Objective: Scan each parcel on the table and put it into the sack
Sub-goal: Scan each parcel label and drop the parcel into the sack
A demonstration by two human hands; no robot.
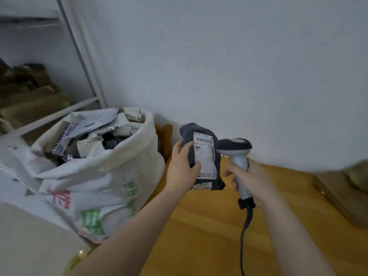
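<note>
Pale wall [239,66] behind; wooden table [209,226] below, running right to a blurred brown shape at the frame edge, possibly a cardboard box [338,196].

Sack [103,176]: white woven, standing at the table's left end, mouth open, already heaped near the rim with mailers and small cartons.

Parcel [201,156]: dark grey poly mailer held upright above the table, white shipping label [205,156] facing the camera, barcode at the label's top.

Left hand [182,166]: grips the parcel's left edge, thumb curled onto the label's lower corner, fingers behind.

Right hand [249,180]: wrapped round the handle of a corded barcode scanner [237,158], index finger extended near the trigger. Scanner head sits just beside the parcel's right edge.

Step in hand, as I judge it: scanning. Scanner head looks nearly side-on to the label, so turn its window toward the top barcode, or tilt the parcel right. Keep the thumb off the printed codes and pull the film flat so the bars do not wrinkle. Drop into the sack afterwards; aim for the darker gap mid-mouth.
</note>
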